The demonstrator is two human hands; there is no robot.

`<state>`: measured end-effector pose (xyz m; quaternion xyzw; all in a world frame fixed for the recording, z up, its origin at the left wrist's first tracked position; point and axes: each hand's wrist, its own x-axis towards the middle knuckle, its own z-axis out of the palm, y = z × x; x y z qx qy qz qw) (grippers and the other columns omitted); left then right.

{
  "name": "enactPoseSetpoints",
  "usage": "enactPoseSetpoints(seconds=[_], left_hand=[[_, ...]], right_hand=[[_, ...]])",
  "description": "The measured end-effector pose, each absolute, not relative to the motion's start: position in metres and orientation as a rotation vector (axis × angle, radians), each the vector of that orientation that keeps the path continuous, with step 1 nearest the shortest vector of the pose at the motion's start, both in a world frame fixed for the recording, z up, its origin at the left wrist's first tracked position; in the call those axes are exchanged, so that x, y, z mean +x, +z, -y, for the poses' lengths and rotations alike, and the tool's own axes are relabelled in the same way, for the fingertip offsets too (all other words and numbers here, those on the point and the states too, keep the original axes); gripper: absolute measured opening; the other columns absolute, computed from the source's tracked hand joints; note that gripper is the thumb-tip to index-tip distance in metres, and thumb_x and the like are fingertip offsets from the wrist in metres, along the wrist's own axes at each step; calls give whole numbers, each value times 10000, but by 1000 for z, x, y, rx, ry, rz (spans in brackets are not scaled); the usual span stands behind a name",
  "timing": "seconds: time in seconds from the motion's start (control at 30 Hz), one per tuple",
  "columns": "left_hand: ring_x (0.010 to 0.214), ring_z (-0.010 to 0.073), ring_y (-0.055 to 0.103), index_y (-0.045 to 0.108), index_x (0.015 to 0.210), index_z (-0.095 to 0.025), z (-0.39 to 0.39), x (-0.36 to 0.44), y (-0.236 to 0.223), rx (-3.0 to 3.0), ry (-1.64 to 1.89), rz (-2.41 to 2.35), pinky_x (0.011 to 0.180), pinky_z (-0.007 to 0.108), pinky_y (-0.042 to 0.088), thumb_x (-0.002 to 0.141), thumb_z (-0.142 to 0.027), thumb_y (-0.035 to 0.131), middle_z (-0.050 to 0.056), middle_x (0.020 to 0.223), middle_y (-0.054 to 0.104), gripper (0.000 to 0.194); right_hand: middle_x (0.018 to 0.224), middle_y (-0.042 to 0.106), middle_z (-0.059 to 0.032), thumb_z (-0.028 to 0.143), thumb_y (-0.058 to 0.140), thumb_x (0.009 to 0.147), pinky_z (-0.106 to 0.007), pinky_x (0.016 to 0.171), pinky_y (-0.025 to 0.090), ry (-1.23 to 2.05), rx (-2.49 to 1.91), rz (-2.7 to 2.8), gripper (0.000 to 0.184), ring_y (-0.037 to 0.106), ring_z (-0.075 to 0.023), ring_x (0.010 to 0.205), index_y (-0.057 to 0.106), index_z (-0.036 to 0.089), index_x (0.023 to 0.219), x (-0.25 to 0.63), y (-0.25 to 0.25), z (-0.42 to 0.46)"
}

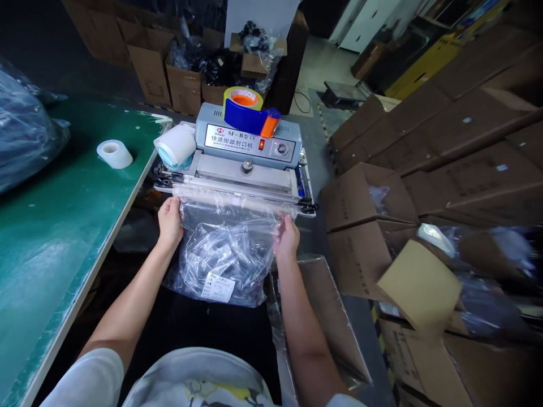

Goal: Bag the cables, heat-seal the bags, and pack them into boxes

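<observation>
Green, glossy worktop (63, 243) fills your left, brown cardboard cartons (354, 254) your right. Your left grip (169, 219) and right grip (287, 236) are pinched closed on the clear, labelled plastic bag (224, 257) at the boxy grey-blue sealing machine (250, 155).

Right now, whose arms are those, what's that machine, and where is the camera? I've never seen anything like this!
There's no robot here: these are a person's bare arms, seen by a camera worn on their head, looking forward and down. The left hand and right hand each grip an upper side of a clear plastic bag with a white printed label. In front is a blue-grey metal machine; its Chinese label calls it a foot-pedal sealer. On top sits a blue-and-orange tape dispenser. To the left, a shiny green table carries a small white roll and a big bulging plastic bag. Brown cardboard boxes stand on the right.
</observation>
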<state>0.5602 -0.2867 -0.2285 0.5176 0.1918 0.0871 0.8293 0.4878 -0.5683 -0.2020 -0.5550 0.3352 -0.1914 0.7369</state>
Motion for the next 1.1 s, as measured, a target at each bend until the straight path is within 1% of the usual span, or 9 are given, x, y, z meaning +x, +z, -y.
enactPoseSetpoints(seconds=[0.3,0.4,0.53,0.6,0.7,0.9,0.97,1.03,1.1], left_hand=[[410,55,254,600,672,-170,288,562,-233,1067,184,-416,398,194,187,815,-397,729,-89,474,370,298],[424,58,291,659,732,-154,287,563,-229,1033,167,-405,404,189,217,797,-379,741,-75,505,422,248],[451,55,336,690,782,-143,284,562,-219,974,168,-351,419,178,257,757,-391,807,-60,557,466,276],[464,56,360,690,794,-147,281,557,-214,965,187,-324,432,172,290,745,-421,835,-57,572,473,314],[478,59,379,709,852,-161,278,543,-208,1001,203,-295,446,167,322,755,-467,833,-49,598,494,344],[475,67,369,704,944,-196,261,517,-216,1103,261,-267,423,181,318,756,-522,833,-55,623,463,399],[578,109,519,696,1054,-229,253,515,-232,1166,201,-197,500,201,444,776,-619,784,-15,745,579,487],[872,205,673,684,1188,-246,250,514,-252,1256,37,-74,730,283,579,704,-689,801,64,1016,690,666],[1197,326,637,690,1240,-226,254,512,-274,1409,-216,44,1017,409,545,555,-678,881,130,1256,679,843]], right_hand=[[526,434,95,635,785,739,-215,383,145,-427,-1212,-712,513,315,-48,400,717,160,921,488,-194,568],[536,428,101,656,770,757,-218,385,138,-452,-1229,-677,542,305,-44,398,712,155,956,487,-192,567],[555,454,100,700,806,681,-208,385,143,-511,-1240,-583,633,332,-43,400,716,167,1009,480,-185,564],[550,452,98,716,806,670,-204,390,157,-548,-1248,-568,649,340,-46,403,717,169,1006,473,-182,562],[535,435,92,719,764,723,-207,403,183,-606,-1280,-566,618,338,-56,415,721,170,1003,456,-177,559],[561,542,43,725,707,753,-208,422,275,-652,-1335,-554,573,393,-80,445,762,198,973,414,-176,560],[626,619,13,737,700,745,-223,477,385,-623,-1362,-527,579,497,-109,512,773,210,973,406,-184,565],[839,735,-29,716,783,657,-274,657,530,-492,-1408,-445,605,657,-168,736,777,232,1020,405,-197,569],[1106,763,-50,614,900,542,-337,904,555,-252,-1477,-343,668,697,-231,1041,774,254,1091,409,-214,569]])
